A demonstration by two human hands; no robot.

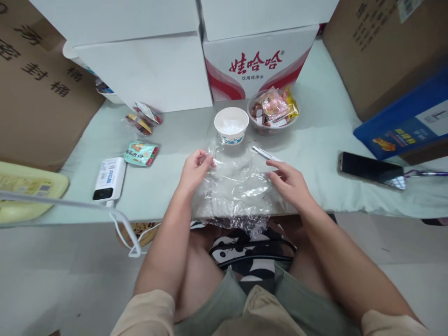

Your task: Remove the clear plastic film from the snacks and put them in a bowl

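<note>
A crinkled clear plastic sheet or bag (238,186) lies spread over the table's front, its near end hanging past the edge. At its left side, my left hand (196,170) is closed with a bit of the plastic between thumb and fingers. My right hand (290,184) rests by its right side, thumb and index finger apart, fingertips close to the plastic. Just beyond that hand is a slim white and silver pen-like tool (264,153), partly hidden. A white paper bowl (231,126) with a blue pattern stands behind the plastic.
A clear bowl of packaged snacks (273,109) is beside the paper bowl. Leftward lie snack packets (142,154) and a white power bank (110,178); a phone (371,170) lies right. White cartons (259,60) and brown boxes (385,46) line the back and sides.
</note>
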